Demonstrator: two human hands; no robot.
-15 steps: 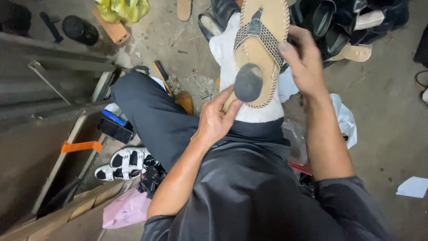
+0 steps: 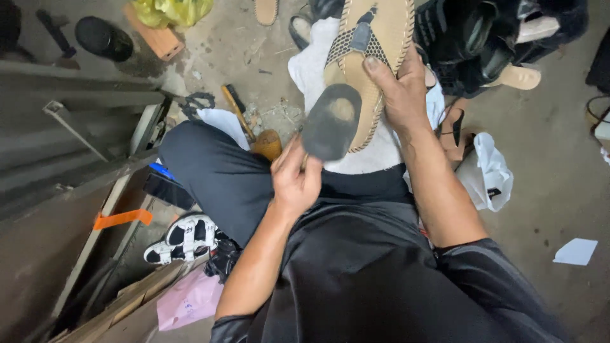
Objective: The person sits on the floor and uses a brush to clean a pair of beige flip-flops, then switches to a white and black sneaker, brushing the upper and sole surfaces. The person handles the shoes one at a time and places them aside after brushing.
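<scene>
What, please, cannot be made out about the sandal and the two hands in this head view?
- Sandal: toe end cut off by the top edge.
- Dark heel piece: its join to the sole is hidden behind it.
- Left hand: fingertips hidden behind the heel piece.
- Right hand: fingers wrapped behind the sandal.

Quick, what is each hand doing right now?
Left hand: closed, pinching the dark heel piece at the sandal's heel.
Right hand: closed around the tan sandal, holding it up.
</scene>
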